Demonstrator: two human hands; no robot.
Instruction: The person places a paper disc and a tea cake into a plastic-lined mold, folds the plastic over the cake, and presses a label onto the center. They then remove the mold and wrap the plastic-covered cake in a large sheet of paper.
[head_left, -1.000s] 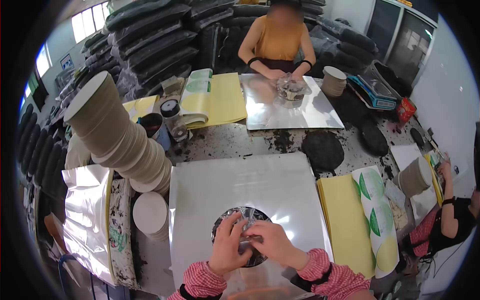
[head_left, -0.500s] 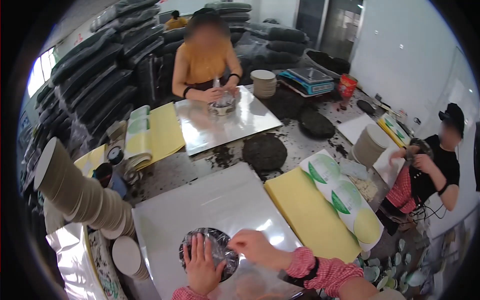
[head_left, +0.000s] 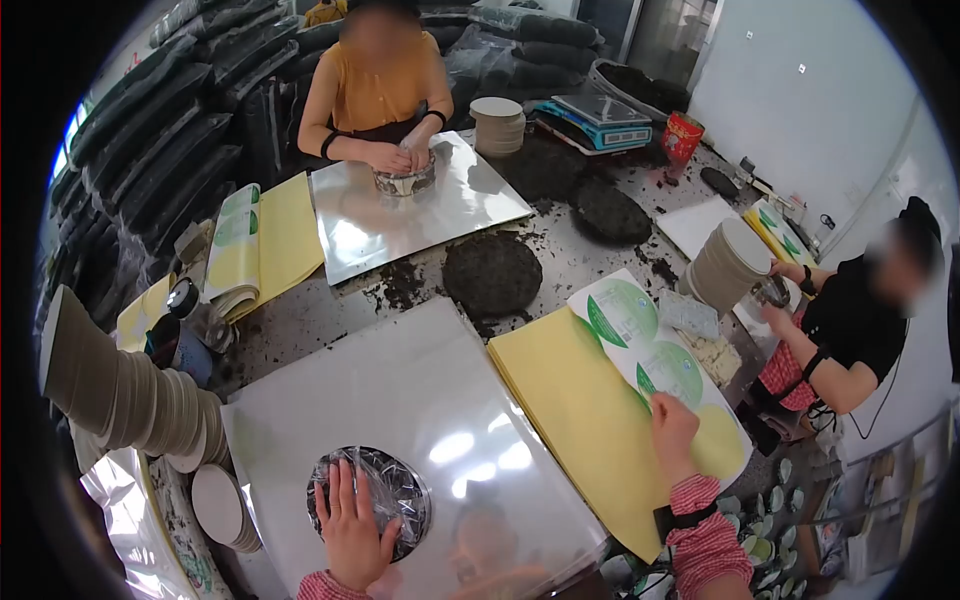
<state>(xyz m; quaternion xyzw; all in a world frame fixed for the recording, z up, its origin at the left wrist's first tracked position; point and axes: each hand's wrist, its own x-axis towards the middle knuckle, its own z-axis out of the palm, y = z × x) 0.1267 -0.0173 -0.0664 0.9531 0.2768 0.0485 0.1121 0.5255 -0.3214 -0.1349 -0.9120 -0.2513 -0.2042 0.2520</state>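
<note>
Left hand [head_left: 350, 535] lies spread on the plastic-wrapped black disc [head_left: 402, 492]; right hand [head_left: 677, 430], fingers narrowed, seemingly pinches 1 green-and-white label [head_left: 675, 370].

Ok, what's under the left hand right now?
The left hand rests, fingers spread, on a round dark bundle in clear plastic, which lies on the shiny sheet. Whatever the palm and fingers cover can't be seen.

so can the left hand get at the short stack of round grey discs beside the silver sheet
Probably yes: nothing tall seems to stand between the left hand and that stack, though it would have to leave the black plastic-wrapped disc under it.
</note>
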